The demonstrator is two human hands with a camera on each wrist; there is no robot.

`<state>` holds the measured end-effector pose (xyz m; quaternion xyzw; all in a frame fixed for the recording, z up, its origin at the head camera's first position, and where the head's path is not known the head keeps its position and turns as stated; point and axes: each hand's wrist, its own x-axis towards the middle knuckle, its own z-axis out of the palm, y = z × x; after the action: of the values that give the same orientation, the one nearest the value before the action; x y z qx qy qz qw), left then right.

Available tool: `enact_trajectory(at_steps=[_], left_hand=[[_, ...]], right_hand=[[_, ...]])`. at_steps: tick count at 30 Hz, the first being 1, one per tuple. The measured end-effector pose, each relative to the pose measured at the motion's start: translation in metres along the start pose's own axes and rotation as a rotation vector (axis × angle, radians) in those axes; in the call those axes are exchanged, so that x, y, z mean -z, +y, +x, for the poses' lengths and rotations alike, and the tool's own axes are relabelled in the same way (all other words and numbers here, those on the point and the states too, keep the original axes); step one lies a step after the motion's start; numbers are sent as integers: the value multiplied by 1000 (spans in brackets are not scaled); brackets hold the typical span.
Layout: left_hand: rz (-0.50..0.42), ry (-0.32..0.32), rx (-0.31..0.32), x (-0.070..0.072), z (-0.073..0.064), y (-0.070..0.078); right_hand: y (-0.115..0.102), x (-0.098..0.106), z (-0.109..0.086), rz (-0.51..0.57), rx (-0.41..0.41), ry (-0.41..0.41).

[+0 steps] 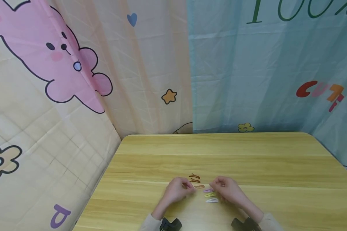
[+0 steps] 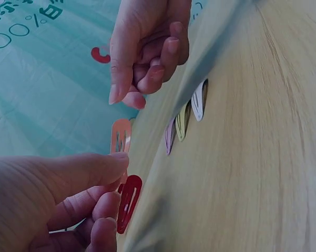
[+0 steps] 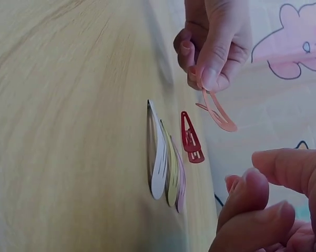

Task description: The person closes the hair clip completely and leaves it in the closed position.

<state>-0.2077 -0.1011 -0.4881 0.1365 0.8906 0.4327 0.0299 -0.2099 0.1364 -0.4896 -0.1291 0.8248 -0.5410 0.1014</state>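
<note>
My left hand point(image 1: 179, 189) pinches one end of a peach snap hair clip point(image 2: 120, 135) between thumb and fingers. In the right wrist view the clip's inner tongue stands away from its frame. Facing it, my right hand point(image 1: 226, 191) has loosely bent fingers and holds nothing; a gap parts its fingertips from the clip. On the table below lie a purple hair clip point(image 1: 208, 190), a yellow hair clip point(image 1: 210, 194) and a white hair clip point(image 1: 212, 200) in a row. Two red hair clips point(image 3: 190, 136) lie farther back, overlapping in that view.
The wooden table point(image 1: 150, 154) runs back to printed curtains point(image 1: 234, 64) at the rear and the left. Dark wrist camera mounts point(image 1: 170, 224) show at both wrists.
</note>
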Motion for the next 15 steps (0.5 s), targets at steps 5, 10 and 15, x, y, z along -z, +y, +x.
enact_trajectory(at_steps=[5,10,15], left_hand=[[-75,-50,-2,0,-1,4],[-111,-78,1,1,-2,10],[-116,-88,-9,2,-3,15]], right_hand=[[-5,-1,-1,-20,11,-12],[-8,-3,-1,-2,23,-47],[-7,-4,-1,17,72,-106]])
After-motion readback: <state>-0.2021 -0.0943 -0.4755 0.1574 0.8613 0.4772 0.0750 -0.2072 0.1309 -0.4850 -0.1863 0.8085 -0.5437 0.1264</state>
